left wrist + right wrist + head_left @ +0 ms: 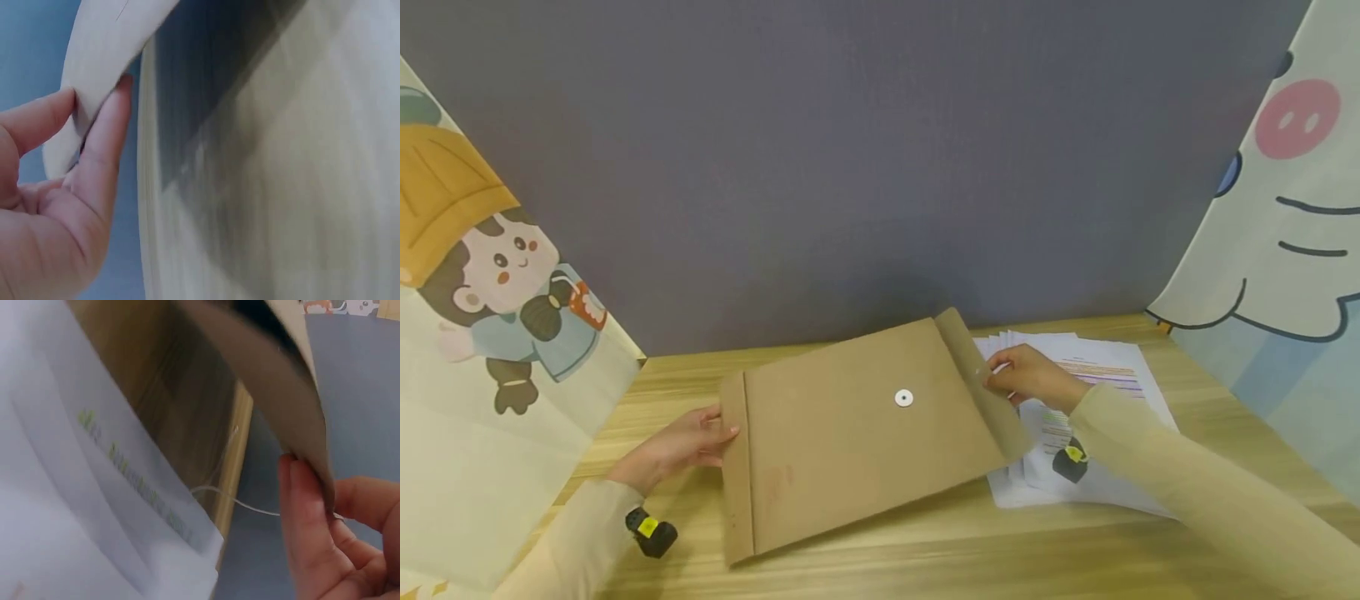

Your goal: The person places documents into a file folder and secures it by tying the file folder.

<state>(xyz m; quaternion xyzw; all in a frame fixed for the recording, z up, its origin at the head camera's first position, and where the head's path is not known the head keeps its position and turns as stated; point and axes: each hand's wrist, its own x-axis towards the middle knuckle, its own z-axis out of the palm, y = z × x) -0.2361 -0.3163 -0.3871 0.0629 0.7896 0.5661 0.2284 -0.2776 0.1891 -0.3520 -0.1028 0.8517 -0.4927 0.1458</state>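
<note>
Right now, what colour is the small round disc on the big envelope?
White, with a dark centre hole; the disc sits on the brown envelope, clearest in the head view.

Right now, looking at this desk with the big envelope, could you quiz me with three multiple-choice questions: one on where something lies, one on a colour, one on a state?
1. Where is the stack of printed papers?
A. under the envelope's flap end, by the right hand
B. by the left hand
C. against the left curtain

2. What colour is the disc on the envelope?
A. red
B. white
C. black

3. What is the right hand doing?
A. resting flat on the table
B. gripping the envelope's flap
C. holding a pen

Answers: 1 A, the sheets fan out beneath that end; 2 B, it shows white on brown; 3 B, its fingers curl round the flap edge.
</note>
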